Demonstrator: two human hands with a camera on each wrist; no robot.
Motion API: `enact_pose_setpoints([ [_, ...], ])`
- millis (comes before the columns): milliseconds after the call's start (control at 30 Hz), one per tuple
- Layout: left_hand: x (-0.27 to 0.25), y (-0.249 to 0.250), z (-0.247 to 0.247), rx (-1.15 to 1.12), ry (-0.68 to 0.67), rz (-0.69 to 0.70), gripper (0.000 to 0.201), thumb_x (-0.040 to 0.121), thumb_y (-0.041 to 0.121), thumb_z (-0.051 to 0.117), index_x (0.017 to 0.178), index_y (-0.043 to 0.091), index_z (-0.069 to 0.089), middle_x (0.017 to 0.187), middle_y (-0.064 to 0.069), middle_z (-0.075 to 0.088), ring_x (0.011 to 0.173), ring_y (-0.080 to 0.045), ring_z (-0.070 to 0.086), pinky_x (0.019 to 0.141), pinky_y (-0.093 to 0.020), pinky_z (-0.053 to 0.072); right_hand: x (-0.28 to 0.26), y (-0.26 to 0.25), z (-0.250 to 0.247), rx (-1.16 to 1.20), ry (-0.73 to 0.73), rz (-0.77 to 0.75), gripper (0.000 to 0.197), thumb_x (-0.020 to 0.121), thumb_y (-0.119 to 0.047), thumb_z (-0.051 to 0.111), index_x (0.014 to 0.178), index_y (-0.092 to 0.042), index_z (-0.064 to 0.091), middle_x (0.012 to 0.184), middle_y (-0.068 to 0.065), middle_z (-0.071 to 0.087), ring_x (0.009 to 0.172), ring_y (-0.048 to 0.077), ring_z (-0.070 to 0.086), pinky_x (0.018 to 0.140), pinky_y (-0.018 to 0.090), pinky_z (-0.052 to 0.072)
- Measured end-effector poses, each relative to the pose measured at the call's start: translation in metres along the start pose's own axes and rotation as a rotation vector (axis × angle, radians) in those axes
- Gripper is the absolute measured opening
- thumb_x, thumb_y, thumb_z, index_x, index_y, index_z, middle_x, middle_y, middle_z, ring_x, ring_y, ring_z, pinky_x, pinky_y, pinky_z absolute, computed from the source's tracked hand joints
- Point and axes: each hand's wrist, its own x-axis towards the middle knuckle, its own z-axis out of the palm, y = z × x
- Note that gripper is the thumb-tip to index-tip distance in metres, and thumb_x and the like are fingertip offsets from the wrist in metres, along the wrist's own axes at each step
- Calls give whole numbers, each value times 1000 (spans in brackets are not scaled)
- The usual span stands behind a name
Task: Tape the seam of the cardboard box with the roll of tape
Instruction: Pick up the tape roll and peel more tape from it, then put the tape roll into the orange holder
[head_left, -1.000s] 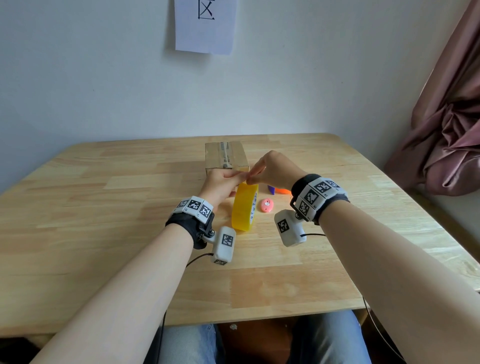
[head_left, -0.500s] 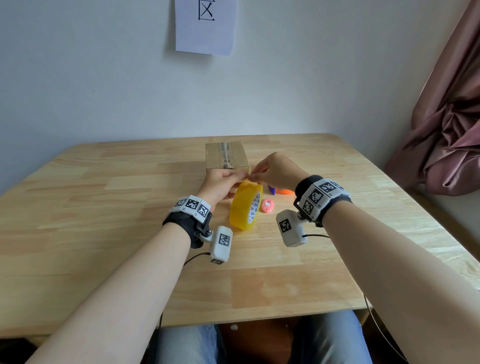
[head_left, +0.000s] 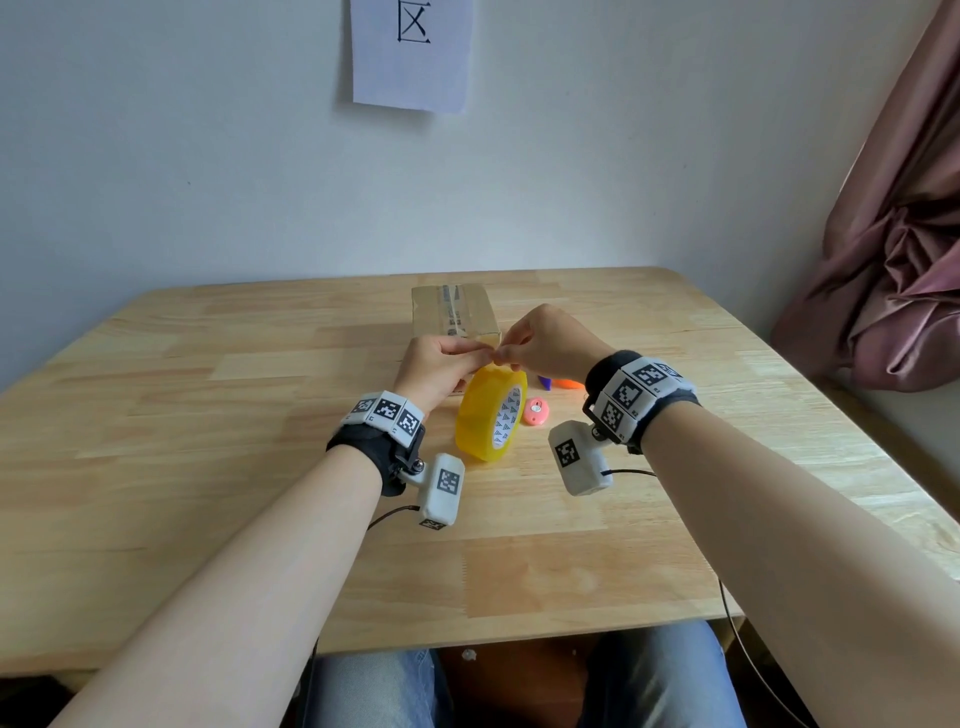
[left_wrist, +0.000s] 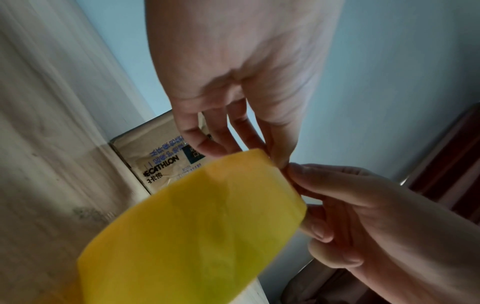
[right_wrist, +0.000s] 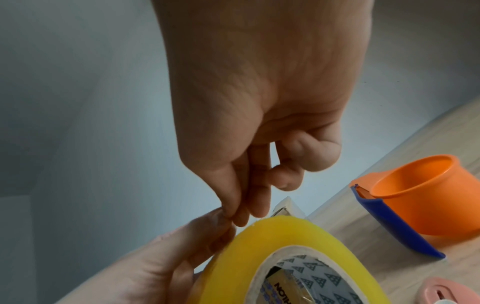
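A yellow roll of tape (head_left: 480, 415) stands on its edge on the wooden table (head_left: 208, 415), its white core turned to the right. My left hand (head_left: 441, 358) holds the roll's top from the left, fingers over the rim (left_wrist: 233, 148). Against it, my right hand (head_left: 540, 338) pinches at the top edge of the roll (right_wrist: 285, 242) with thumb and forefinger. I cannot make out a loose tape end. The cardboard box (head_left: 452, 312) lies just behind the hands, with an old strip along its top seam; its printed front face (left_wrist: 155, 164) shows behind the roll.
A small pink object (head_left: 535, 411) lies just right of the roll. An orange and blue tape dispenser (right_wrist: 415, 195) sits behind it, near my right wrist. A pink curtain (head_left: 883, 260) hangs past the table's right edge. A paper sheet (head_left: 413, 52) is on the wall.
The roll has turned from edge-on so that its core faces right. Both hands stayed at its top, the right one shifting slightly right.
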Motion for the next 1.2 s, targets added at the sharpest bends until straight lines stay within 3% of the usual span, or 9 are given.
enact_pose_setpoints([
  [133, 2, -4, -1, -132, -117, -178, 40, 85, 19, 80, 122, 7, 69, 93, -7, 76, 69, -11, 73, 60, -26, 57, 1, 0, 0, 17, 28, 0, 12, 91, -34, 74, 85, -27, 82, 73, -9, 78, 76, 16, 75, 76, 45, 65],
  [333, 0, -3, -7, -196, -220, -296, 44, 85, 15, 79, 124, -3, 67, 101, -12, 76, 85, -22, 73, 80, -33, 60, 7, 3, 8, 90, 42, 80, 11, 86, -36, 79, 86, -26, 83, 74, -9, 78, 76, 11, 72, 78, 35, 63],
  [533, -4, -4, -12, -224, -226, -354, 34, 86, 10, 78, 117, -1, 70, 105, -15, 77, 88, -23, 73, 90, -37, 57, 2, 5, 14, 279, 4, 270, 34, 82, -37, 85, 99, -9, 79, 71, -1, 63, 47, 11, 47, 41, 21, 39],
  [700, -9, -2, -20, -173, -293, -442, 59, 70, 23, 88, 121, -1, 71, 118, -20, 75, 97, -29, 72, 92, -41, 57, -8, 2, 9, 293, -331, 499, 58, 88, -66, 65, 106, -11, 68, 85, 3, 72, 57, 12, 52, 53, 22, 42],
  [800, -11, 5, -19, -103, -311, -409, 45, 74, 19, 87, 114, 5, 75, 107, -16, 79, 88, -25, 75, 79, -34, 60, -6, 9, 13, 426, -398, 526, 54, 79, -65, 71, 94, -13, 75, 73, 0, 77, 70, 16, 53, 76, 29, 44],
  [900, -11, 21, -13, -179, -321, -346, 40, 82, 18, 81, 119, 9, 70, 103, -10, 80, 76, -22, 77, 63, -28, 62, -5, 11, 3, 595, -288, 455, 47, 70, -56, 81, 93, -16, 75, 82, 2, 77, 83, 23, 64, 90, 38, 49],
  [1000, -6, 43, 1, -284, -389, -322, 48, 90, 37, 72, 127, 8, 66, 113, -11, 77, 89, -26, 78, 65, -30, 64, -5, 14, -24, 584, -68, 388, 43, 77, -47, 81, 97, -10, 73, 84, 5, 73, 72, 23, 64, 71, 34, 46],
  [1100, 4, 55, 21, -318, -294, -297, 45, 94, 39, 68, 128, 10, 66, 124, -9, 75, 104, -30, 74, 70, -35, 64, 1, 32, -46, 325, 141, 409, 38, 76, -44, 83, 77, -12, 62, 66, 5, 61, 56, 21, 55, 55, 26, 38],
  [1200, 18, 53, 36, -237, -97, -214, 31, 92, 30, 72, 115, 10, 69, 121, -10, 75, 90, -22, 74, 64, -32, 60, 1, 63, -58, 101, 149, 508, 43, 83, -40, 79, 107, -12, 58, 93, 10, 60, 85, 31, 63, 67, 33, 46],
])
